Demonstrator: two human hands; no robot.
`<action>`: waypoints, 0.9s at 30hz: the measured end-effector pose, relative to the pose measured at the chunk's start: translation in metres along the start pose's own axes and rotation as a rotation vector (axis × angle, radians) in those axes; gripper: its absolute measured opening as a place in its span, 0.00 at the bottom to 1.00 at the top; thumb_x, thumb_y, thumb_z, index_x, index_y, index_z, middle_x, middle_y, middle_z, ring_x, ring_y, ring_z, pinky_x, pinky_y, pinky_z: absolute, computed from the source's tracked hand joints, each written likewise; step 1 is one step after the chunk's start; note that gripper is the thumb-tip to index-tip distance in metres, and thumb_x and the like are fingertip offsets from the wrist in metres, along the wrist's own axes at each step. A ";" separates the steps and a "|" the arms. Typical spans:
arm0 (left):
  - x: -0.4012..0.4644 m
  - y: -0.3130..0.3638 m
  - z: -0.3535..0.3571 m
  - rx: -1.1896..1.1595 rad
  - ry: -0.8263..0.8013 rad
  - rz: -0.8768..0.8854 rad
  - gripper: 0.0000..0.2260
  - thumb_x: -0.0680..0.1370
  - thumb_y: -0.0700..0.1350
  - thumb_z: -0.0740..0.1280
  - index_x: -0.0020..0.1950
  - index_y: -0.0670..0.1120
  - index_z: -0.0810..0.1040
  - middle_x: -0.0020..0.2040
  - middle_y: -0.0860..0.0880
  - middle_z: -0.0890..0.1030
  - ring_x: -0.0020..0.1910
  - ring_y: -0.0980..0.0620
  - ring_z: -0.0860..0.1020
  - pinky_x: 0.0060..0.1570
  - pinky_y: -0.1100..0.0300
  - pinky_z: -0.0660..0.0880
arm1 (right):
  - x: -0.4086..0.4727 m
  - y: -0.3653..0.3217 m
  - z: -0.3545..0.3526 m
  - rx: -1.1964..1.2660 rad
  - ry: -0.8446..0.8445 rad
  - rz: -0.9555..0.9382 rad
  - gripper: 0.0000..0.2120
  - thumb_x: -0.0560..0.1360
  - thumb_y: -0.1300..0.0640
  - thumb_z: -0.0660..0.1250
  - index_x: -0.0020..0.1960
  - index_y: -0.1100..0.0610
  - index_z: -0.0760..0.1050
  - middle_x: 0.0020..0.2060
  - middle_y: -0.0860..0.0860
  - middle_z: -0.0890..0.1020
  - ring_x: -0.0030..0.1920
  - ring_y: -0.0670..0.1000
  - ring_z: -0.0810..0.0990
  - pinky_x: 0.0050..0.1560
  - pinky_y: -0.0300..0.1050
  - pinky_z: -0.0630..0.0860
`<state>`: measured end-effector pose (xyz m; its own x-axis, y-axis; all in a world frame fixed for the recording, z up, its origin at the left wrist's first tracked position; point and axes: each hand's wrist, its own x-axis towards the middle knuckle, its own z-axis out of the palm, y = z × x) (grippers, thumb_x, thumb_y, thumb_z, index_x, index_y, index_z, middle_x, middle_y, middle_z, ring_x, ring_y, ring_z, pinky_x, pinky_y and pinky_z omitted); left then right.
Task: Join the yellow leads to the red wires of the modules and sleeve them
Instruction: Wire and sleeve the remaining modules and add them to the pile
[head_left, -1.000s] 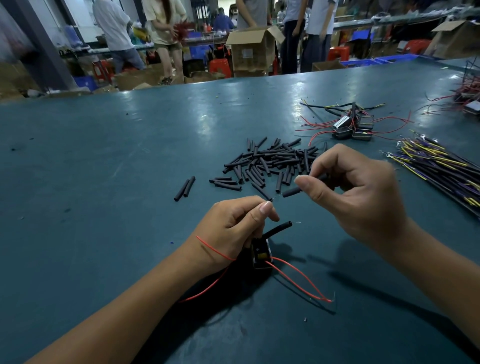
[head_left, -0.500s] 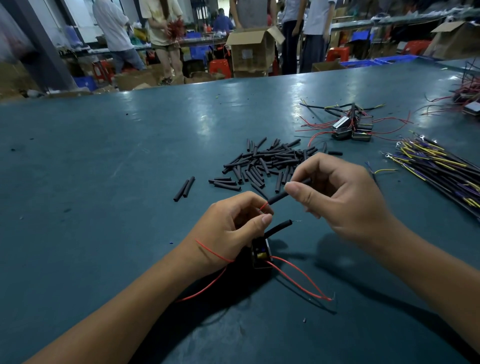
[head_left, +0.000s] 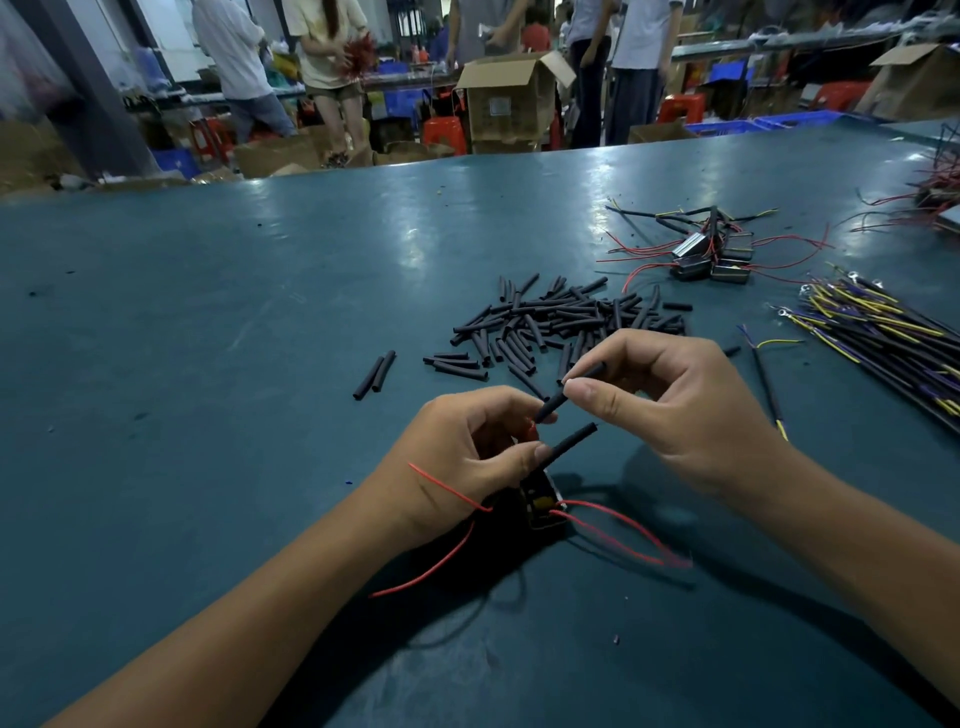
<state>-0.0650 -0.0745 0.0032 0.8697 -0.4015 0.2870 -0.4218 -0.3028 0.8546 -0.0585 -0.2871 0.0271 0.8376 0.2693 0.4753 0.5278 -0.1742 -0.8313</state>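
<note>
— What's the right hand (head_left: 691, 410) doing?
— Pinching a short black sleeve tube (head_left: 571, 391) above the teal bench (head_left: 208, 364).
— And the left hand (head_left: 467, 457)?
— Fingers curled round a small black module (head_left: 543, 506) with thin red wires (head_left: 618, 530), a sleeved lead (head_left: 569, 440) sticking out.

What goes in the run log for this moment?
right hand: pinches sleeve | left hand: holds module, red wire | sleeving

Smooth teal table top (head_left: 260, 322) with glossy glare, matt black tubing pieces (head_left: 561, 317), brown cardboard box (head_left: 506, 98)
</note>
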 end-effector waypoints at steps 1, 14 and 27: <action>0.000 0.000 0.000 -0.010 -0.001 -0.003 0.07 0.75 0.45 0.73 0.52 0.53 0.82 0.42 0.48 0.83 0.34 0.45 0.80 0.38 0.48 0.78 | 0.000 0.000 0.000 -0.036 0.002 -0.014 0.06 0.71 0.50 0.73 0.43 0.53 0.82 0.36 0.55 0.82 0.38 0.60 0.77 0.41 0.55 0.74; 0.000 0.004 -0.004 -0.071 0.041 -0.083 0.11 0.71 0.38 0.61 0.47 0.53 0.75 0.31 0.48 0.78 0.32 0.51 0.76 0.36 0.56 0.74 | -0.001 0.000 0.002 -0.298 -0.023 -0.108 0.05 0.72 0.52 0.76 0.40 0.51 0.81 0.33 0.42 0.81 0.38 0.45 0.80 0.41 0.31 0.71; 0.001 -0.002 -0.022 0.200 -0.048 -0.093 0.07 0.74 0.48 0.75 0.50 0.55 0.83 0.40 0.60 0.78 0.34 0.60 0.73 0.37 0.70 0.69 | 0.002 0.000 -0.002 -0.138 -0.115 -0.010 0.04 0.72 0.57 0.77 0.43 0.54 0.82 0.35 0.49 0.83 0.36 0.43 0.78 0.42 0.45 0.75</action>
<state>-0.0573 -0.0554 0.0113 0.8960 -0.4033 0.1856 -0.3868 -0.5038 0.7724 -0.0563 -0.2887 0.0285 0.8147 0.3766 0.4410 0.5572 -0.2973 -0.7754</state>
